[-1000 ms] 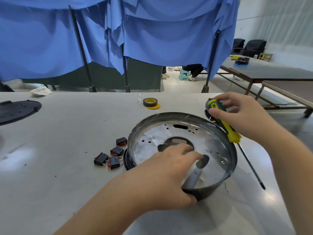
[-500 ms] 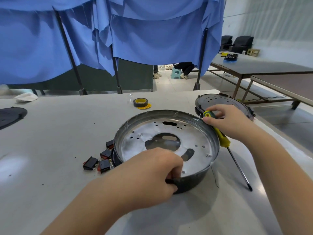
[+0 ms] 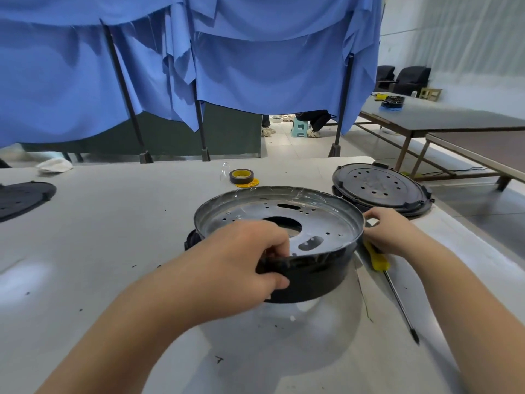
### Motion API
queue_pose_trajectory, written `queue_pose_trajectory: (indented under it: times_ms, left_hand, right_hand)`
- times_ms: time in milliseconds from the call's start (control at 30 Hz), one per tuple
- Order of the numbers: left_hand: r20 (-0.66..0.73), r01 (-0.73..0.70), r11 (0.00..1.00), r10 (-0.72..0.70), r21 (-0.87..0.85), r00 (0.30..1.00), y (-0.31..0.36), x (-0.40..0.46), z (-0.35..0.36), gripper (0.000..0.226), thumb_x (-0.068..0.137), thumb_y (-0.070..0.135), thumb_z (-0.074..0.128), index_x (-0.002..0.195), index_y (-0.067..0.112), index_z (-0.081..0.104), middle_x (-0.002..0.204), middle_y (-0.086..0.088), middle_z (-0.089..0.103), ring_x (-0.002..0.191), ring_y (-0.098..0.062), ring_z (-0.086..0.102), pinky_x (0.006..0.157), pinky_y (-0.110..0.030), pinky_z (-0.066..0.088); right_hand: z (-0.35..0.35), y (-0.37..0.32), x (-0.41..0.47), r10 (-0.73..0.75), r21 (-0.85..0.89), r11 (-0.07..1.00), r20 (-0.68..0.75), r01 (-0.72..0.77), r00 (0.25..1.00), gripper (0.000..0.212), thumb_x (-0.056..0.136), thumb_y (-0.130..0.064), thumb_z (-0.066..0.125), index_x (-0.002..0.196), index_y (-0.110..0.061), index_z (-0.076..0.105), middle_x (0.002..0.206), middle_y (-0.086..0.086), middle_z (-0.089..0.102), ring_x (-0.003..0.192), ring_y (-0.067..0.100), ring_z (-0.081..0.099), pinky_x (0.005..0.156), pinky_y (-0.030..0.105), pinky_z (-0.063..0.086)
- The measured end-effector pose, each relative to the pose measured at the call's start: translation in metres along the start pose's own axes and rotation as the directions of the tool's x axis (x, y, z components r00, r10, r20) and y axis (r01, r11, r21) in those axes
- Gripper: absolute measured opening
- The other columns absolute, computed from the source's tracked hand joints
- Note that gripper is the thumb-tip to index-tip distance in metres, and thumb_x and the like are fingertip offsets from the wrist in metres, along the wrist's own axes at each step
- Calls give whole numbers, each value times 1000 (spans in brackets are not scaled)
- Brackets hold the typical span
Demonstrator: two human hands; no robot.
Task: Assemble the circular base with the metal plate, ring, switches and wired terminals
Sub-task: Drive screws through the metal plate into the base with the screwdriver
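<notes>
A shallow round metal pan with a dark outer wall and a shiny perforated floor [image 3: 279, 231] sits a little right of centre on the pale grey tabletop [image 3: 113, 251], its near edge tipped up off the surface. The left hand [image 3: 241, 268] grips the near rim, its fingers [image 3: 277, 247] curled over the lip and the thumb pressed on the outer wall. The right hand [image 3: 397, 234] is at the right rim, its fingers touching the edge while closed around the handle of a yellow-handled screwdriver [image 3: 377, 261], whose dark shaft trails toward the near right of the tabletop.

The pan looks like thin stamped sheet: stiff enough to hold its shape, probably light, yet liable to flex or ring if squeezed across the middle. The rim carries what seems to be clear film, so it may be slick, and a cut sheet edge can be sharp. The safest hold is likely a pinch over the rim at two opposite points, as now, and not through the large central cut-out.

Just beyond it on the far right lies a black round plastic base with holes [image 3: 379, 186]. A roll of dark tape with a yellow core [image 3: 241, 177] lies on the far side. The switches are not visible from here.
</notes>
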State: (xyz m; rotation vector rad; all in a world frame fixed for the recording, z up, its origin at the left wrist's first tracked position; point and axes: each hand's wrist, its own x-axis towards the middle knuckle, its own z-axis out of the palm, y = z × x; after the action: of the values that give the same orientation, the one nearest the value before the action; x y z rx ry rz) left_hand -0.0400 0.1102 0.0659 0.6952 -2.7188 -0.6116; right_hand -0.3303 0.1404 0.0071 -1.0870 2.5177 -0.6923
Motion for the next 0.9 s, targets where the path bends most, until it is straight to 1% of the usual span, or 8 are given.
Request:
queue_pose_trajectory:
  times_ms: [233,367,433,500,600,700,800,900]
  left_hand:
    - [-154,-56,998,50,-30,987,1,1,-1,19,80,28,73,76,33,55,88,20,56,81,-1,53,67,-10,39]
    - [-284,-55,997,36,-61,958,2,1,-9,23,82,21,72,77,34,55,77,16,57,78,2,57,64,-7,41]
    - [-346,-50,988,-4,-146,938,2,0,-13,21,83,16,72,80,32,57,75,14,58,73,3,61,61,-5,43]
    - [-392,-49,974,-42,-220,919,3,-1,-17,18,83,15,72,85,29,61,78,12,60,75,4,62,58,-3,44]
    - [-461,-62,931,-119,-359,879,4,-2,-20,15,82,15,72,86,27,64,76,12,63,77,7,62,51,-2,43]
    - [-549,-66,902,-200,-426,812,-1,-2,-28,12,80,24,74,88,30,68,78,15,69,73,0,66,61,-15,53]
    - [-558,-97,825,-285,-557,779,-7,-2,-36,14,77,26,78,89,29,71,82,7,74,78,-11,71,72,-31,58]
    - [-513,-170,704,-309,-689,801,-8,-4,-44,14,73,24,77,86,25,75,83,1,75,75,-13,72,65,-22,56]
  right_hand:
    - [-7,-5,-3,-145,-5,989,97,146,985,55,78,-30,76,126,-16,54,118,9,60,100,22,59,68,28,48]
    - [-16,-17,-11,-304,93,951,94,296,948,29,77,-18,78,93,-30,57,110,2,63,92,16,59,83,32,46]
    - [-20,-21,-14,-364,142,927,119,348,924,33,76,-14,78,91,-35,57,105,-5,65,84,5,61,76,23,46]
    - [-23,-23,-17,-380,190,918,178,347,908,45,77,-10,77,108,-34,57,104,-11,63,84,2,63,67,14,46]
    - [-27,-27,-20,-346,272,916,172,293,922,88,76,-4,76,143,-34,28,103,-13,57,85,11,68,69,23,53]
    - [-31,-34,-23,-358,316,896,103,310,928,106,72,-13,80,148,-40,12,104,-13,55,92,12,67,81,33,53]
    - [-33,-40,-33,-415,380,864,168,329,894,103,61,-28,85,140,-51,22,109,-15,58,93,4,66,76,24,52]
    - [-31,-48,-42,-477,415,827,162,379,864,78,60,-36,84,118,-58,37,106,-18,66,88,-5,67,66,14,49]
